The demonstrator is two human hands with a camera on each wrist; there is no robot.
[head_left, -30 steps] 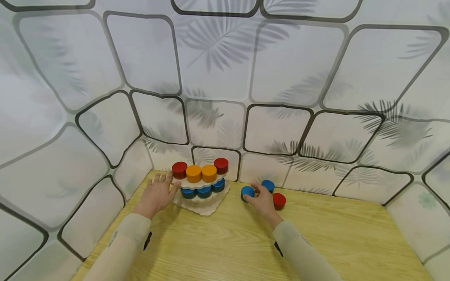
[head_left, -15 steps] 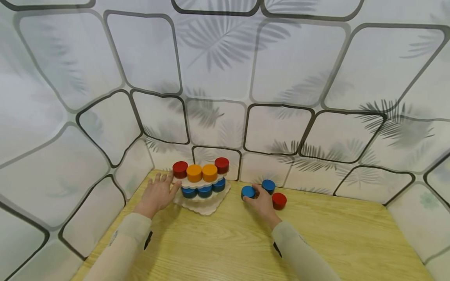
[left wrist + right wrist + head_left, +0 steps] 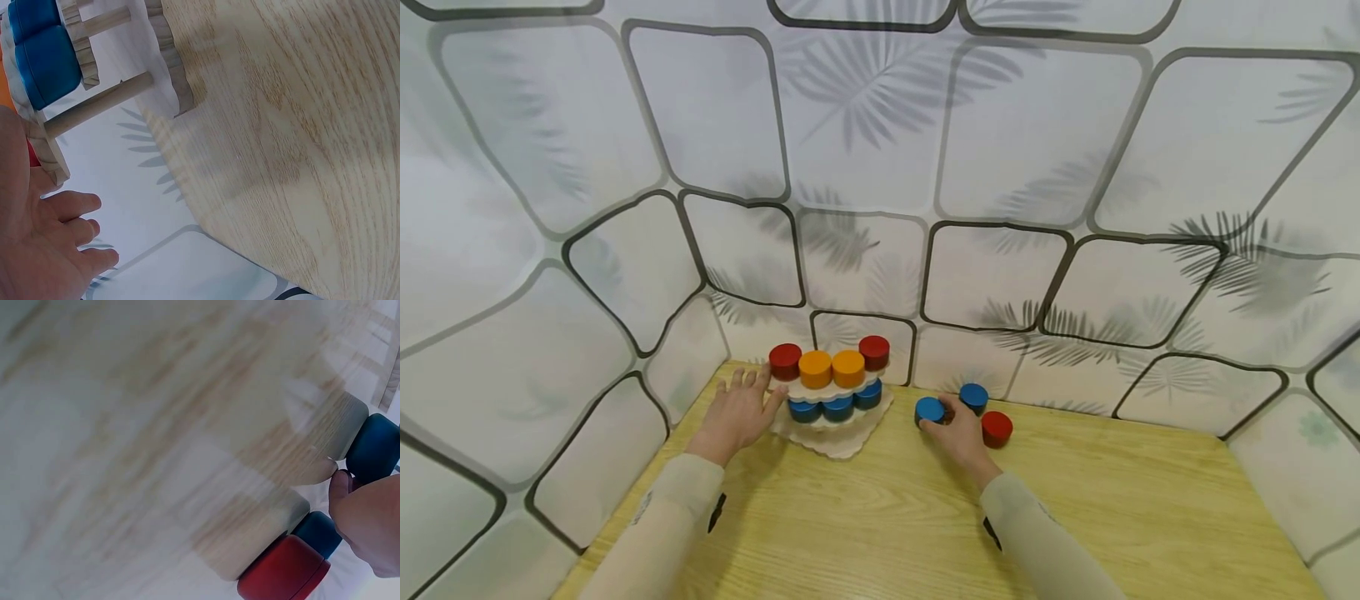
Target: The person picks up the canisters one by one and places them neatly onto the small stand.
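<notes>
A pale wooden tiered stand with scalloped edges (image 3: 841, 448) bears cylindrical blocks. Two red blocks, one of them the left red block (image 3: 785, 362), and two orange blocks, one of them the left orange block (image 3: 815, 369), sit on the upper tier; several blue ones, including a middle blue block (image 3: 838, 408), sit below. My left hand (image 3: 736, 417) rests at the stand's left edge with fingers spread. Dowels (image 3: 100, 103) between the tiers show in the left wrist view. Right of the stand, my right hand (image 3: 958, 429) pinches a blue block (image 3: 929, 410) between thumb and fingers, close over the table.
Just behind the right hand is another blue block (image 3: 973, 398), and a red block (image 3: 997, 429) stands to its right. The wooden table (image 3: 865, 533) meets a patterned wall covering (image 3: 865, 267) at the back and sides.
The right fingers have shifted slightly back around the blue block, baring more of its top. The left hand and the stand have kept their places.
</notes>
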